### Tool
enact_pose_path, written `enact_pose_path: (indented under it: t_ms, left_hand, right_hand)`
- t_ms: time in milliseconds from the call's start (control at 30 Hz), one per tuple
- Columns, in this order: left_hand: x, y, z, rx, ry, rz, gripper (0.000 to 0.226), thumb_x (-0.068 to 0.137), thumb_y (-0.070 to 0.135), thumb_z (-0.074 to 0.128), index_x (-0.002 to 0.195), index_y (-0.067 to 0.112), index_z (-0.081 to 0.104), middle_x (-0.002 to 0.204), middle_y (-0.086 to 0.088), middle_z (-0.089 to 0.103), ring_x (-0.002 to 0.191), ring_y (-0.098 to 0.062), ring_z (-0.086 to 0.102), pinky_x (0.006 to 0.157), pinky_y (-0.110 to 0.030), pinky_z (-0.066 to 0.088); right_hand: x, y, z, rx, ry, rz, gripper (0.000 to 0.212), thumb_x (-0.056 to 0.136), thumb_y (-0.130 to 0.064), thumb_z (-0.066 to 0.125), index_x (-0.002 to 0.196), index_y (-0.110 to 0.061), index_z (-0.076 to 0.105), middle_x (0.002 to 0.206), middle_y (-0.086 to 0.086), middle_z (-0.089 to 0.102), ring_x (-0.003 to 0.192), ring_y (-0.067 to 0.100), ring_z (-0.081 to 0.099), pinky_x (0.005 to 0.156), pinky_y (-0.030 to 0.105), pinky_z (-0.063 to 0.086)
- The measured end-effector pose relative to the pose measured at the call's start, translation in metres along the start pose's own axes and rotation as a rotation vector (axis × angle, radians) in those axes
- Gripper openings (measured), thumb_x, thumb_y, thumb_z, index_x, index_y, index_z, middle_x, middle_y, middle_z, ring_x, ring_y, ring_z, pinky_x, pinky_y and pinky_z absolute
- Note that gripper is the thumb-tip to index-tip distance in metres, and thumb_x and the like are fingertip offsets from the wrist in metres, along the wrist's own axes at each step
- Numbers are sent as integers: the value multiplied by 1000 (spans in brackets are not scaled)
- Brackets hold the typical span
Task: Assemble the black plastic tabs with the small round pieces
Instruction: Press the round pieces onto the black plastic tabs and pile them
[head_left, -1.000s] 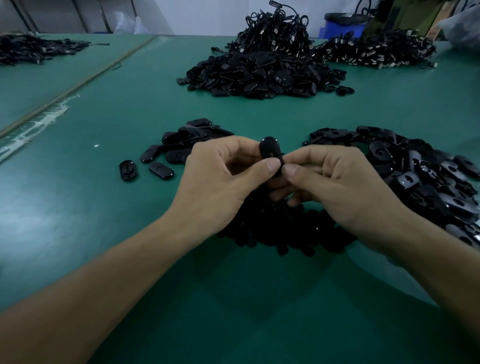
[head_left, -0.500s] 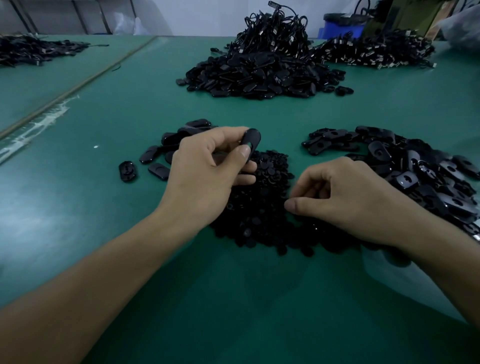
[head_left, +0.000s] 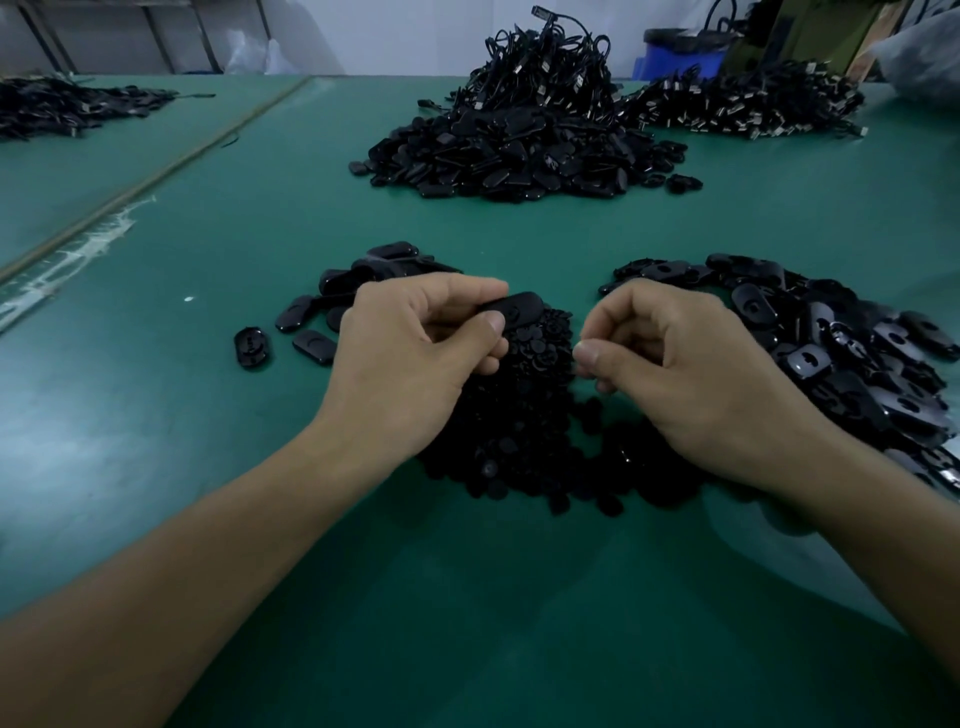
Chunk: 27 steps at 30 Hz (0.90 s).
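My left hand (head_left: 410, 358) pinches one black oval tab (head_left: 514, 310) between thumb and fingers, holding it flat over the heap of small round pieces (head_left: 519, 436). My right hand (head_left: 696, 374) hovers just right of it with fingers curled. Its thumb and forefinger are pressed together on what looks like one small round piece, mostly hidden by the fingertips. The two hands are a short gap apart. Loose tabs with holes lie in a heap (head_left: 852, 353) to the right.
A small group of tabs (head_left: 363, 275) lies left of my left hand on the green table (head_left: 208, 415). Farther back sit a large mound of tabs (head_left: 519, 156), tangled cables (head_left: 545, 67) and another cable pile (head_left: 743, 104). A dark pile (head_left: 67, 104) lies far left.
The hands, joined on a tab a second ago, parted. My right hand dipped into the round pieces and rose pinched. My left hand turned its tab flat and moved toward the right hand.
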<state>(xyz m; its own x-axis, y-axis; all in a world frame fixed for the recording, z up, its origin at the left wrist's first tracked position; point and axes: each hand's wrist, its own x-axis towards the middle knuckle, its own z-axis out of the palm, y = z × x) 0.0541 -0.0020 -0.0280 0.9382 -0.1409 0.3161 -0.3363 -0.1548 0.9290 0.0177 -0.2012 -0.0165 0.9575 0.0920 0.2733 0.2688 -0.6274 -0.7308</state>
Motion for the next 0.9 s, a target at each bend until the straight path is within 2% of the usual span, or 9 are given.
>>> enact_pose_path:
  t_ms: [67, 133, 267, 433, 533, 633, 767, 833, 900]
  left_hand:
    - [0, 0, 1, -1, 2, -10, 23, 90, 3, 70, 100, 23, 75, 75, 1, 76, 69, -13, 74, 70, -24, 60]
    - [0, 0, 2, -7, 1, -19, 22, 90, 2, 70, 98, 21, 75, 73, 1, 76, 68, -14, 73, 68, -23, 59]
    - [0, 0, 1, 9, -12, -16, 21, 89, 2, 69, 96, 21, 74, 73, 1, 76, 68, -15, 73, 68, -24, 59]
    - [-2, 0, 2, 41, -33, -6, 22, 89, 3, 70, 94, 24, 74, 74, 3, 76, 69, -14, 74, 68, -24, 59]
    - [-3, 0, 3, 57, -42, 6, 27, 87, 1, 71, 92, 27, 75, 74, 3, 76, 69, -15, 74, 70, -28, 62]
    - [-4, 1, 4, 66, -52, 29, 29, 85, 0, 73, 94, 27, 76, 75, 3, 76, 68, -16, 74, 73, -32, 63]
    - [-6, 4, 5, 55, -44, 52, 29, 84, 2, 75, 95, 28, 77, 76, 4, 77, 70, -16, 74, 74, -36, 63]
    - [-7, 4, 6, 49, -50, 61, 28, 83, 3, 75, 95, 28, 77, 77, 4, 77, 71, -16, 75, 75, -38, 63]
    - [-7, 5, 7, 49, -52, 69, 28, 83, 3, 76, 95, 28, 76, 77, 5, 77, 70, -16, 75, 74, -36, 63]
  right_hand:
    - [0, 0, 0, 54, 10, -24, 11, 92, -23, 68, 91, -34, 65, 81, -13, 73, 75, 7, 69, 75, 34, 57]
    - [0, 0, 0, 65, 2, -41, 14, 91, -22, 69, 97, -35, 68, 80, -15, 73, 74, 4, 70, 70, 20, 52]
    - [0, 0, 0, 69, 3, -53, 14, 91, -18, 70, 88, -32, 72, 77, -12, 74, 69, 3, 71, 62, 11, 48]
    - [-1, -1, -1, 93, 24, -81, 17, 92, -17, 69, 89, -33, 72, 76, -13, 73, 74, 5, 70, 65, 14, 49]
    - [-2, -5, 0, 125, 35, -97, 26, 92, -13, 68, 99, -37, 75, 81, -13, 75, 80, 5, 72, 71, 21, 54]
    - [-3, -7, 1, 182, 34, -120, 31, 91, -10, 69, 106, -37, 71, 83, -12, 76, 79, 7, 73, 74, 22, 58]
    - [-3, -7, 0, 233, 57, -68, 18, 87, -10, 74, 92, -27, 69, 76, -6, 76, 72, 12, 74, 73, 34, 60]
    - [-3, -9, -1, 219, 64, -68, 16, 86, -11, 75, 86, -27, 71, 74, -5, 75, 71, 12, 74, 73, 33, 60]
    - [-3, -10, -1, 205, 66, -78, 15, 85, -13, 76, 84, -28, 73, 75, -7, 75, 72, 9, 72, 72, 26, 58]
